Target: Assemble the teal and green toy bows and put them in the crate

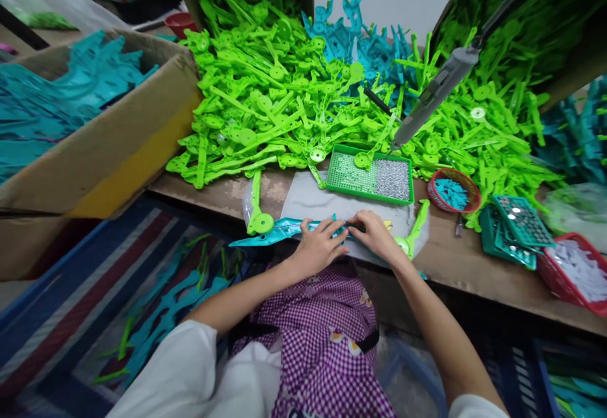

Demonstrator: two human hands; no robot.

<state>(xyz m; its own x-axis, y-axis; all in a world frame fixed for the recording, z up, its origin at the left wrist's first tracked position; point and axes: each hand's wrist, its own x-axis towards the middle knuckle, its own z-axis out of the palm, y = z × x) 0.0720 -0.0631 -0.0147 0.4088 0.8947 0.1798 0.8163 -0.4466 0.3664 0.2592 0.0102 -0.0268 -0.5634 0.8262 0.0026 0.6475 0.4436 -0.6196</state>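
Observation:
A long teal plastic part (268, 236) lies along the table's front edge. My left hand (320, 247) rests over its middle, with fingers bent across it and holding it; the thumb is hidden. Close by on the right, my right hand (373, 233) has its thumb and fingers pinched together at the same part. A small dark piece shows near those fingertips, too small to name. One lime-green plastic arm (260, 219) touches the teal part's left portion. Another lime-green arm (417, 228) lies just right of my right hand.
Behind the work cloth (303, 200) stands a green tray (332, 184) of small metal pieces, under a hanging grey screwdriver (434, 92). Lime-green parts (265, 102) are heaped behind. A red basket (475, 206) and green trays (521, 219) stand right; a cardboard box (142, 127) left.

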